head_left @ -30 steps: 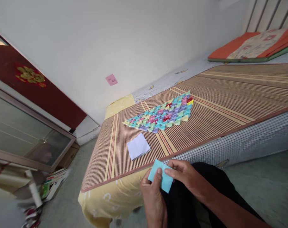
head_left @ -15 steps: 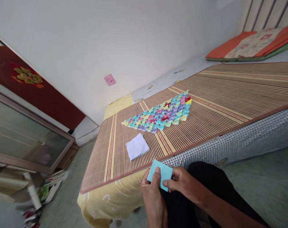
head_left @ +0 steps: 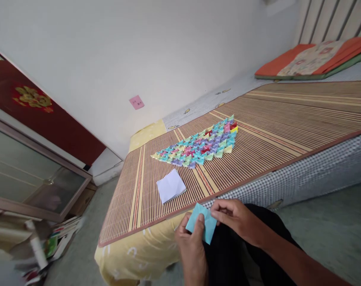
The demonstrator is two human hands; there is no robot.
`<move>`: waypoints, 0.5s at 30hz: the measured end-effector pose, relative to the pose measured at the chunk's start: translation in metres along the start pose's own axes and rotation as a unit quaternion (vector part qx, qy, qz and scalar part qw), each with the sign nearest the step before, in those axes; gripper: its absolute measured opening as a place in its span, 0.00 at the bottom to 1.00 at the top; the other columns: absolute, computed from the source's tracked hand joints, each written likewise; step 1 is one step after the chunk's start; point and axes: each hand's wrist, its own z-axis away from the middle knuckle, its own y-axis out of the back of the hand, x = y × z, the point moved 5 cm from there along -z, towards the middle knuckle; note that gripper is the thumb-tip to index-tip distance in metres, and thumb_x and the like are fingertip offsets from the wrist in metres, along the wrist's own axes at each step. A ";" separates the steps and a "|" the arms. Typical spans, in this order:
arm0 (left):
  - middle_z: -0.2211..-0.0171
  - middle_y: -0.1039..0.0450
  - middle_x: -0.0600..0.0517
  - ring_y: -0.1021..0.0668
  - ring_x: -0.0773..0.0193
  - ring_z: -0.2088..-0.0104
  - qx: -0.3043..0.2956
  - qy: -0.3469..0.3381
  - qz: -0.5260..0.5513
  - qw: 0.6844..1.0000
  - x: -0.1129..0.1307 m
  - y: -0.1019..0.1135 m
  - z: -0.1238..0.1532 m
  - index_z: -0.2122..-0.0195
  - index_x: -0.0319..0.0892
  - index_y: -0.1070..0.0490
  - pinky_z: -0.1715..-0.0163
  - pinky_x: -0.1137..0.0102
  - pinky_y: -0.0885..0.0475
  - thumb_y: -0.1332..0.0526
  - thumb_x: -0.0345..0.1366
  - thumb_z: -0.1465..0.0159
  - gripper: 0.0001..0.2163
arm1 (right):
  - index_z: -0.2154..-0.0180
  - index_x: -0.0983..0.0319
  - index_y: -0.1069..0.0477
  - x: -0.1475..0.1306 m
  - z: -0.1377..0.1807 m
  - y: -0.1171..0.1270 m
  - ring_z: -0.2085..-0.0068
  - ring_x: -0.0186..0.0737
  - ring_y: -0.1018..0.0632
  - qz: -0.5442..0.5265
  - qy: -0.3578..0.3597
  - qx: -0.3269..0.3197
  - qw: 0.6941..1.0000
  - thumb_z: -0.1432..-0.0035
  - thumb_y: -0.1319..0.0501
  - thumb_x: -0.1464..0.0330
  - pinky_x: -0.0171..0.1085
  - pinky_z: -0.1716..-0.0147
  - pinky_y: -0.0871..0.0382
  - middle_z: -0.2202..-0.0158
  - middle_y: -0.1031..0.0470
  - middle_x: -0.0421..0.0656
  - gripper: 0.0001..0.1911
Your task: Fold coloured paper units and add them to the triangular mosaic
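Head view. Small light-blue square of folded paper is held over the lap, just off the near edge of the bed's striped bamboo mat. Left hand pins it with thumb on top, grip closed on the paper; right hand pinches the upper right corner. Which flap is being creased is hard to tell. Best practice: align edges before pressing, run the crease outward from the thumb.

On the mat: white paper stack, multicoloured tiled origami sheet.

Against half a second ago: right fingers have climbed from the lower edge to the top corner; paper looks narrower.
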 end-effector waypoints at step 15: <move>0.78 0.34 0.54 0.37 0.69 0.75 -0.152 0.037 -0.076 0.985 0.001 -0.014 0.007 0.74 0.35 0.21 0.74 0.74 0.37 0.28 0.44 0.45 0.15 | 0.71 0.62 0.26 -0.031 0.004 -0.003 0.70 0.36 0.30 0.071 0.105 0.071 0.989 0.38 0.38 0.67 0.35 0.70 0.37 0.72 0.30 0.39 0.09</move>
